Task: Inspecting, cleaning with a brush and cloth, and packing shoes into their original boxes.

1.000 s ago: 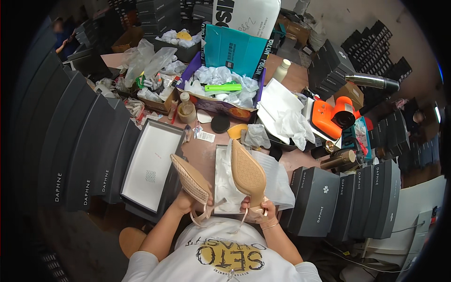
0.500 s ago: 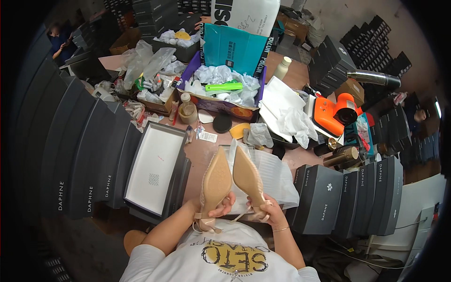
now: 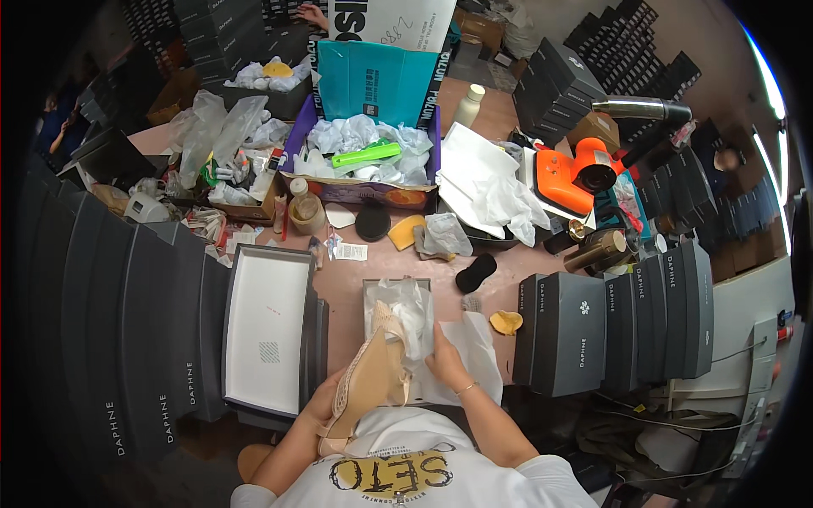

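Observation:
My left hand [image 3: 325, 398] grips a beige pointed shoe [image 3: 360, 385], its sole turned up and its woven edge showing. Another beige shoe seems to lie against it on the right, mostly hidden. Just beyond the shoe toes is an open shallow box [image 3: 373, 292] with crumpled white tissue inside. My right hand [image 3: 447, 362] is closed at the edge of a white tissue sheet [image 3: 474, 343], to the right of the shoe; its fingertips are partly hidden.
Grey shoe boxes [image 3: 572, 334] stand in rows at right and left. An open white-lined box [image 3: 269, 326] lies at my left. A black, waisted object [image 3: 476, 273], a yellow sponge [image 3: 506, 323] and an orange machine [image 3: 566, 179] are at right. A purple box [image 3: 292, 140] stands beyond.
My right hand has let go of its shoe and moved to the tissue sheet, which is drawn back, uncovering the box. My left hand keeps its shoe, now turned sideways. The view has shifted.

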### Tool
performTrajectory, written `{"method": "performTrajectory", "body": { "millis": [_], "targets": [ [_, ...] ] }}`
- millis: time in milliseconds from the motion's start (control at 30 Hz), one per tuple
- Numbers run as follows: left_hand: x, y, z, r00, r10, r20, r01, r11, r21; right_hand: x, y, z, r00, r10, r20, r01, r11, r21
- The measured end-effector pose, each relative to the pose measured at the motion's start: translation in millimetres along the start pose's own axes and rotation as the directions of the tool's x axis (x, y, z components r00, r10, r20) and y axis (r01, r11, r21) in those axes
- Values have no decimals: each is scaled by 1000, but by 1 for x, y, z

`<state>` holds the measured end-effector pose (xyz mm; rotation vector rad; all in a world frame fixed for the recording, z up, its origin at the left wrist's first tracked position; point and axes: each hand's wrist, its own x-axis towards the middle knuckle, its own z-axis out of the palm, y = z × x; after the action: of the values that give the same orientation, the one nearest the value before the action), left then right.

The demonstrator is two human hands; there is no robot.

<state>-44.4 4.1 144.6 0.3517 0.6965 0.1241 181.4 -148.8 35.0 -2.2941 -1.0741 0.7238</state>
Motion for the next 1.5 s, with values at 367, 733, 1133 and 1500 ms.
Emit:
{"method": "performTrajectory", "body": {
  "millis": [367,733,1133,1500],
  "targets": [
    [12,0,2,988,141,-57,-151,952,-266,149,-6,-90,954,-299,13,296,949,106],
    [17,14,62,967,251,-38,-246,964,97,155,74,-158,979,-26,202,92,941,-326],
    [25,32,60,984,30,175,-89,935,345,44,124,-121,914,332,-232,-279,931,233],
    [19,21,48,976,204,76,-212,970,118,-11,142,-66,882,47,-468,-222,919,-325]
  ]
}}
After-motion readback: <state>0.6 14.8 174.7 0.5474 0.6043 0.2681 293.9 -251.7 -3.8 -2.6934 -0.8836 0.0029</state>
